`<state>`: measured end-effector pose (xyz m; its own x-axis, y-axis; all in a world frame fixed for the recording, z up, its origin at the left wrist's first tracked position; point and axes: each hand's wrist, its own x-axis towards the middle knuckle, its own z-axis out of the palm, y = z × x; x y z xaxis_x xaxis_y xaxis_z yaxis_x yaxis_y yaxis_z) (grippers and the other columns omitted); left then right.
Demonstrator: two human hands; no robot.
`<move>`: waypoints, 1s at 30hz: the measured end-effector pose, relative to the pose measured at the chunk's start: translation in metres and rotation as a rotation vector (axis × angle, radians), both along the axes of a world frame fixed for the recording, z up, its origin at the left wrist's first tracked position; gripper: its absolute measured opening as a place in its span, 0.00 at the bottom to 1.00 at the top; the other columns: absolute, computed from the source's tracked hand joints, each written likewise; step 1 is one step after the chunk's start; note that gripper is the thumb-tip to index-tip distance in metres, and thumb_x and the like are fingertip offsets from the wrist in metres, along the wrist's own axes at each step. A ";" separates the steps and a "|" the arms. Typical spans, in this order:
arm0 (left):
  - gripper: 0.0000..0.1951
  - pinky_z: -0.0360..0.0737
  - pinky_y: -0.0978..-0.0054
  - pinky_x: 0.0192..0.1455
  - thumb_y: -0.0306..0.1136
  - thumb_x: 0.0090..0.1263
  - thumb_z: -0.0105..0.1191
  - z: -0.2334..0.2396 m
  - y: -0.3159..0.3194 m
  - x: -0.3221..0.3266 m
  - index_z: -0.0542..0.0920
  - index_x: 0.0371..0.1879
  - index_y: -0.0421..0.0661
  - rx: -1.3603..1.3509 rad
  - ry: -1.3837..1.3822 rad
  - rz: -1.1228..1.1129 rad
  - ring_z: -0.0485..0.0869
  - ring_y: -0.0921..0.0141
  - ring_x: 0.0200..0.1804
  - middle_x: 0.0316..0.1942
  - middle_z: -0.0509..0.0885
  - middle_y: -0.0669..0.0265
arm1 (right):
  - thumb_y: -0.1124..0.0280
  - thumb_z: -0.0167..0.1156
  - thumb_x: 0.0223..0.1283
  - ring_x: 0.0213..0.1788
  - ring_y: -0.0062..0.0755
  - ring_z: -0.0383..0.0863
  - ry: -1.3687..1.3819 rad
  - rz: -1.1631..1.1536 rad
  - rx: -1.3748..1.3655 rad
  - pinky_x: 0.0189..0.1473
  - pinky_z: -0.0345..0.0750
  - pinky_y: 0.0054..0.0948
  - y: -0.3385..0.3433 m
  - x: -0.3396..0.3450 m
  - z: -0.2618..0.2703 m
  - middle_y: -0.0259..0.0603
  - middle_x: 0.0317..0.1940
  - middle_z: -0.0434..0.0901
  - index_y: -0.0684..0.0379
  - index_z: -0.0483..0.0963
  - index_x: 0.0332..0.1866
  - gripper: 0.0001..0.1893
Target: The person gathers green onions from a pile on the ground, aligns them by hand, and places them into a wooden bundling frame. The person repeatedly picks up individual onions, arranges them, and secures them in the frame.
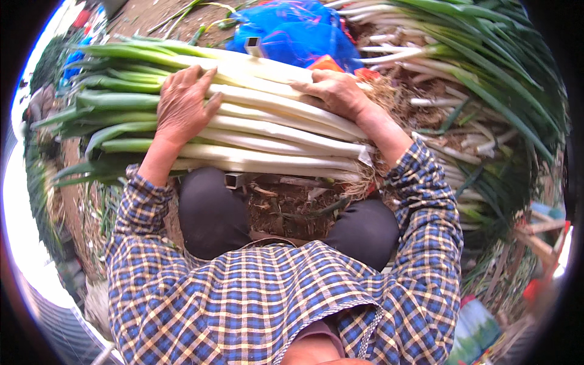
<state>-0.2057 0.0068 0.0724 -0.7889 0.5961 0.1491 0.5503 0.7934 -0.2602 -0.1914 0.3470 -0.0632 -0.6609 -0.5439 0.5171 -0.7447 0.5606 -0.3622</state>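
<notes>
A thick bundle of long green onions lies crosswise before me, just beyond my knees. Its green leaves point left, and the white stalks end in stringy roots at the right. My left hand lies over the stalks where green turns to white, fingers curled on the far ones and thumb apart. Nearer the root end, my right hand grips the far-side stalks, its index finger stretched leftward along them. What the fingertips do beneath the stalks is hidden. A small white tag or scrap sits by the roots.
Square metal tubes stand at the bundle's far side and near side. Behind lies blue plastic netting. A big heap of green onions spreads at right, with loose stalks. A wooden frame stands at far right.
</notes>
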 end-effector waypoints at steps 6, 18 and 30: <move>0.30 0.65 0.55 0.72 0.52 0.73 0.55 -0.003 -0.002 -0.002 0.76 0.72 0.53 -0.076 -0.019 0.007 0.74 0.58 0.65 0.63 0.77 0.58 | 0.63 0.67 0.66 0.40 0.41 0.85 -0.042 -0.003 -0.003 0.40 0.82 0.39 0.015 0.007 -0.012 0.40 0.35 0.80 0.39 0.81 0.65 0.21; 0.27 0.65 0.57 0.72 0.49 0.75 0.52 -0.002 -0.006 -0.005 0.78 0.71 0.53 -0.099 -0.010 -0.033 0.75 0.61 0.64 0.61 0.80 0.60 | 0.58 0.69 0.66 0.42 0.39 0.89 -0.146 -0.523 -0.294 0.44 0.85 0.32 0.096 0.070 0.018 0.40 0.38 0.88 0.53 0.87 0.45 0.11; 0.30 0.63 0.57 0.76 0.48 0.77 0.49 -0.013 -0.026 -0.018 0.72 0.75 0.48 -0.186 -0.027 -0.006 0.73 0.58 0.70 0.67 0.79 0.57 | 0.57 0.69 0.57 0.38 0.38 0.87 -0.068 -0.302 0.164 0.57 0.75 0.40 0.072 0.049 -0.013 0.39 0.28 0.85 0.53 0.83 0.29 0.11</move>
<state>-0.2234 -0.0190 0.0591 -0.7874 0.6163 0.0142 0.5640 0.7294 -0.3871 -0.1422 0.4186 -0.0766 -0.8347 -0.3906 0.3881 -0.5134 0.8069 -0.2921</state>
